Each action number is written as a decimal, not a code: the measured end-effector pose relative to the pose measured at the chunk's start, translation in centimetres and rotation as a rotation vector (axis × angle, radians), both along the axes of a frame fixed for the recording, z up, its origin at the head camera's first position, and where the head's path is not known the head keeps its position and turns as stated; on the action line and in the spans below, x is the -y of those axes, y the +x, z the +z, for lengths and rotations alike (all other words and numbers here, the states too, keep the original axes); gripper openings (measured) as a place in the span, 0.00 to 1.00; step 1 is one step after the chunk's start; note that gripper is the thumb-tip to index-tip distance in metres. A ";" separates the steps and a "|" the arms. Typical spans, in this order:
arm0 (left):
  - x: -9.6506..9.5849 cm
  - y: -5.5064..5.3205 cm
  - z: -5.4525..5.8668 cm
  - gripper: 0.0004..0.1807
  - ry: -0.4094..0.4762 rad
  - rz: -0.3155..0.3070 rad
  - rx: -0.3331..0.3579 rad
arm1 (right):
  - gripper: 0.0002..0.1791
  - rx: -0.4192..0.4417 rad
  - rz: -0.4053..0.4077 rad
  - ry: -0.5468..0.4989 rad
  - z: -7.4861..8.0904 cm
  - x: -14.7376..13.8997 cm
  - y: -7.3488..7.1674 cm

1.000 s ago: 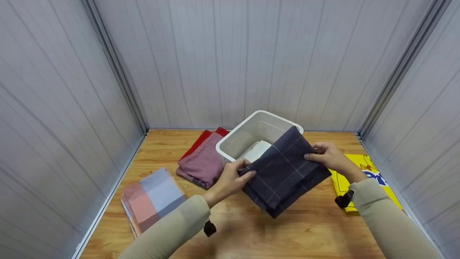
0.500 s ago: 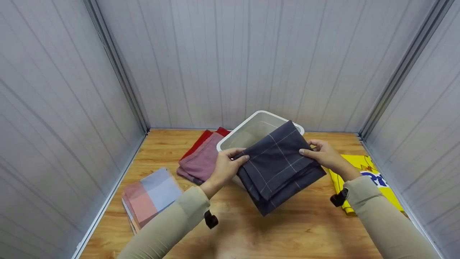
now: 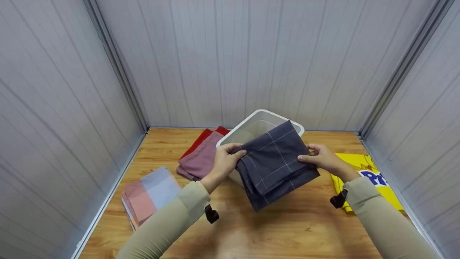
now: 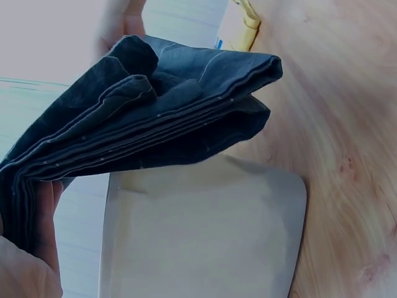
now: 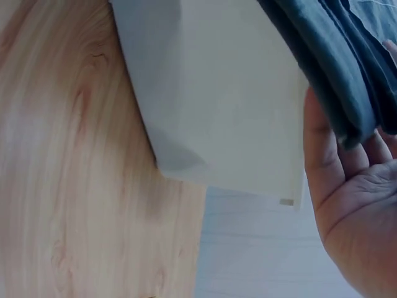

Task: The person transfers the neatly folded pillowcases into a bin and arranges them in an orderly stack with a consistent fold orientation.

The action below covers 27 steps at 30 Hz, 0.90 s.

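A dark grey cloth with thin white check lines, folded in several layers, is held up in front of a white plastic bin. My left hand pinches its left edge, thumb on the near face. On the right edge, my right hand grips it the same way. The left wrist view shows the stacked layers of the cloth fanning apart at one end. Below them is the bin's outer wall. In the right wrist view, fingers lie behind the cloth. The cloth hides most of the bin's inside.
Left of the bin lie a pink folded cloth and a red one. A blue and coral checked cloth is at the far left, a yellow printed cloth at the right. Panel walls enclose the wooden surface.
Both hands have raised the dark cloth slightly and shifted it left, tilting it. It now covers the white item that showed in the bin a second ago. The other cloths stay put.
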<state>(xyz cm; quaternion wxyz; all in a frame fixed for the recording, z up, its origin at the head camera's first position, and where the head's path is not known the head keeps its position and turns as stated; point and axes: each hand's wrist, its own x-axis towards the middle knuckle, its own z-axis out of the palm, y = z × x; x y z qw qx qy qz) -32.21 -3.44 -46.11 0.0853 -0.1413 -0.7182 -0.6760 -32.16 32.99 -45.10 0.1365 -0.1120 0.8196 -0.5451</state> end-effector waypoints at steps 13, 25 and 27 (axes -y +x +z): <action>1.6 -0.9 0.1 0.09 -0.087 -0.027 -0.018 | 0.19 0.081 0.043 -0.049 -1.5 0.2 0.3; 2.9 -1.6 1.7 0.12 -0.308 -0.047 0.098 | 0.17 -0.115 -0.176 -0.135 0.0 2.2 -0.4; 2.9 -1.7 1.9 0.13 -0.263 -0.037 0.136 | 0.13 -0.136 -0.207 -0.129 0.5 2.4 -0.5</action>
